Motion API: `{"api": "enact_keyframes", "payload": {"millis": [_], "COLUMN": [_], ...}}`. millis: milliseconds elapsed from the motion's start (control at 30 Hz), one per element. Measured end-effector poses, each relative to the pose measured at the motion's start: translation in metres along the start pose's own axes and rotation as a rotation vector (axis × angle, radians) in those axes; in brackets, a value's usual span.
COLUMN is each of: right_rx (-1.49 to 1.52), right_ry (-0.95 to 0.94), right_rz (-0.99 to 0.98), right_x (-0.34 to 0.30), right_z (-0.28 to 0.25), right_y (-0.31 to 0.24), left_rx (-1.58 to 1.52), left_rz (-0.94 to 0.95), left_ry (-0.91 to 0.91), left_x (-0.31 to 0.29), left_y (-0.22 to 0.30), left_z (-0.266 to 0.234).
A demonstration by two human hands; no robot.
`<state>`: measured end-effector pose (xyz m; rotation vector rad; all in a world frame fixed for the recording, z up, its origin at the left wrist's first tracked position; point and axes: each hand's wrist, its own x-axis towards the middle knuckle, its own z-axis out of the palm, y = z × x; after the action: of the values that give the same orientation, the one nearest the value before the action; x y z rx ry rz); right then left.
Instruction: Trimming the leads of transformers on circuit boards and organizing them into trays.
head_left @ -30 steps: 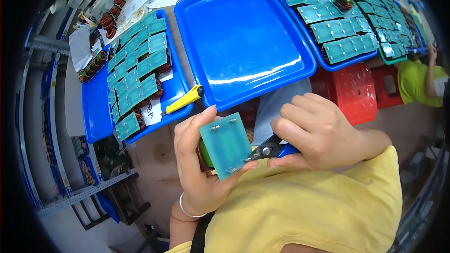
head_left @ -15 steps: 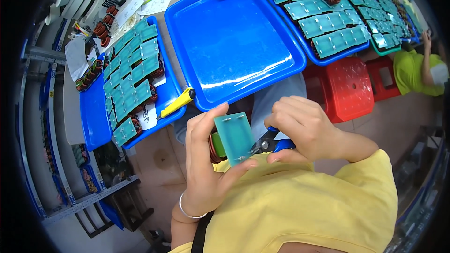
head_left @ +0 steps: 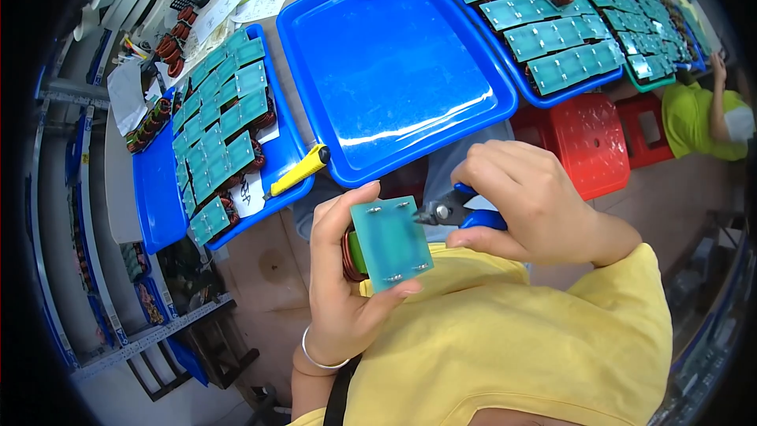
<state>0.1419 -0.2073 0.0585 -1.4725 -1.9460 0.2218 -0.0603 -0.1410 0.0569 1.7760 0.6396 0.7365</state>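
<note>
My left hand [head_left: 339, 260] is closed around a wound coil with a square green circuit board [head_left: 392, 243] on it. The board's solder side faces me, with short bright pins near its corners. Red-brown windings and a green core of the coil [head_left: 355, 255] show behind the board's left edge. My right hand [head_left: 524, 201] grips blue-handled flush cutters [head_left: 461, 213]. Their dark jaws lie at the board's upper right edge; I cannot tell whether they touch it.
Before me on the table lies a blue tray [head_left: 347, 142] with two boards on its far rim. Similar boards fill trays to the left [head_left: 296, 154] and right [head_left: 568, 101]. A yellow utility knife [head_left: 300, 171] rests on the left tray's rim. Red stools [head_left: 591, 146] and another person [head_left: 702, 122] are at right.
The cutters have moved up and away from the board's lower right corner pin. My left hand has shifted the board slightly left and down, turning it a little.
</note>
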Motion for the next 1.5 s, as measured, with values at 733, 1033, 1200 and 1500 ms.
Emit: {"api": "enact_keyframes", "payload": {"millis": [733, 1033, 1200, 1500], "right_rx": [-0.087, -0.044, 0.023, -0.053], "right_ry": [-0.029, 0.021, 0.011, 0.029], "right_rz": [-0.016, -0.047, -0.027, -0.034], "right_x": [0.002, -0.001, -0.005, 0.007], "right_z": [0.0, 0.015, 0.017, 0.004], "right_y": [0.002, 0.012, 0.015, 0.0], "left_rx": [0.199, 0.202, 0.187, 0.181], "left_rz": [0.15, 0.095, 0.064, 0.098], "left_ry": [-0.059, -0.043, -0.041, -0.07], "left_x": [0.0, 0.0, 0.001, -0.001], "left_y": [0.005, 0.005, 0.002, 0.003], "left_z": [-0.008, -0.004, -0.002, 0.0]}}
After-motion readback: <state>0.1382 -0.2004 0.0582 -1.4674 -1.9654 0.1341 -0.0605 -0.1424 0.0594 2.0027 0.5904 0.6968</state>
